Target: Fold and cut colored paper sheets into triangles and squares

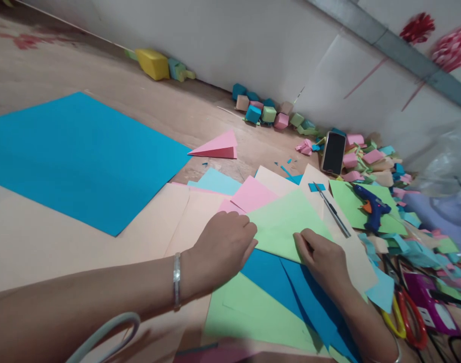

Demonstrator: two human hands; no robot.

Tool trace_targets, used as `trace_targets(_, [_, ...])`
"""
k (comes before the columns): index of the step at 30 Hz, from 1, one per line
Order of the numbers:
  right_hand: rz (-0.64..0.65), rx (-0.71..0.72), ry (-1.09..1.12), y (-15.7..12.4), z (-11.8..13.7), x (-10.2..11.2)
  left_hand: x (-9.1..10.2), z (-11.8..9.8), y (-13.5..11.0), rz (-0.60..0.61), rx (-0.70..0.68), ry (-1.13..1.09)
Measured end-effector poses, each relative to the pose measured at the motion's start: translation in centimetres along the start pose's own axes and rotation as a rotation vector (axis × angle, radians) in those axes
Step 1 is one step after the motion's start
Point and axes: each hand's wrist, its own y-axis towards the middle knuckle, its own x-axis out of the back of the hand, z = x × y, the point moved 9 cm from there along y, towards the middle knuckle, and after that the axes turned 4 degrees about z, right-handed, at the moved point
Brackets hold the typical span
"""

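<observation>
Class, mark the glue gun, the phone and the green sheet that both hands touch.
Glue gun (pixel 372 206): head view, on its blue body.
Phone (pixel 333 153): head view, on the middle of its dark screen.
Green sheet (pixel 283 222): head view, on its bare upper middle.

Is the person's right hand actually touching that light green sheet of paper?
Touching. The head view shows the right hand with its fingertips pressed down on the lower edge of the light green sheet, with no gap between them.
</observation>
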Motion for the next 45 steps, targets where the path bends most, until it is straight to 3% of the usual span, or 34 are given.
trace_targets(9, [-0.027,0.021,-0.098,-0.1,0.5,0.1,0.2,-0.2,0.0,0.031,0.025,0.044])
trace_targets(14, [-0.057,0.033,-0.171,-0.1,0.8,0.3,0.8,-0.5,0.0,-0.032,0.01,0.065])
trace_targets(17, [-0.067,0.042,-0.214,-0.1,1.0,0.4,1.1,-1.7,-0.1,-0.094,-0.155,0.026])
trace_targets(21, [-0.115,0.043,-0.312,-0.4,1.6,0.7,0.4,-4.2,-0.8,-0.052,-0.467,0.089])
trace_targets(24, [-0.154,0.019,-0.421,-0.5,1.8,0.9,0.1,-5.3,-1.5,-0.031,-0.548,0.175])
trace_targets(27, [-0.169,0.039,-0.398,-0.4,1.9,1.2,0.1,-5.8,-1.9,-0.029,-0.524,0.234])
trace_targets(31, [-0.114,0.161,-0.19,-0.5,3.0,1.5,-0.1,-6.0,-1.9,-0.013,-0.499,0.272])
trace_targets(37, [-0.052,0.539,-0.082,-2.3,8.7,2.5,-0.1,-5.7,-1.6,0.004,-0.493,0.269])
trace_targets(40, [-0.052,0.536,-0.078,-2.7,8.9,2.9,-0.3,-5.5,-1.6,0.002,-0.486,0.29])
trace_targets(45, [-0.063,0.406,-0.043,-4.5,5.5,2.6,-0.4,-5.4,-1.8,0.022,-0.483,0.304])
